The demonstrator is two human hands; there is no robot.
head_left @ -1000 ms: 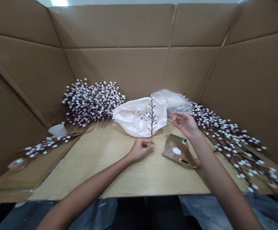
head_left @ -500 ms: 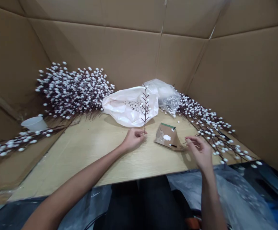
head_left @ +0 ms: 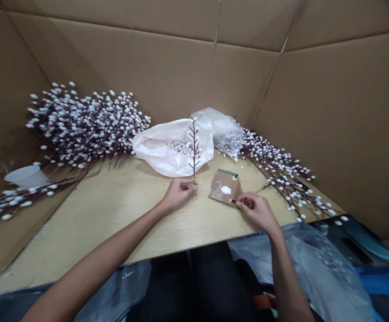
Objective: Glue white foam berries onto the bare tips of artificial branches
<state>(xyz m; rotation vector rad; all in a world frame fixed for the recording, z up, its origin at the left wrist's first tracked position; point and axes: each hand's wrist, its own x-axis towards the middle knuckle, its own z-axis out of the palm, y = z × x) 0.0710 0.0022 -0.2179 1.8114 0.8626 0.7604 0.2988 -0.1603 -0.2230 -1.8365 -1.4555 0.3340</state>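
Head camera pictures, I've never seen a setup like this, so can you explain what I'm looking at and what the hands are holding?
These pictures come from one camera worn on a person's head, looking forward and down, so the two bare arms are the wearer's own. No machine is involved. On a light wooden tabletop, inside cardboard walls, lie a heap of white-budded branches, a second heap, a white plastic bag and a clear plastic bag. The left hand holds a thin brown stem upright, with a few white buds on it. The right hand appears to pinch a thin dark stick beside a piece of cardboard bearing a dab of white paste.
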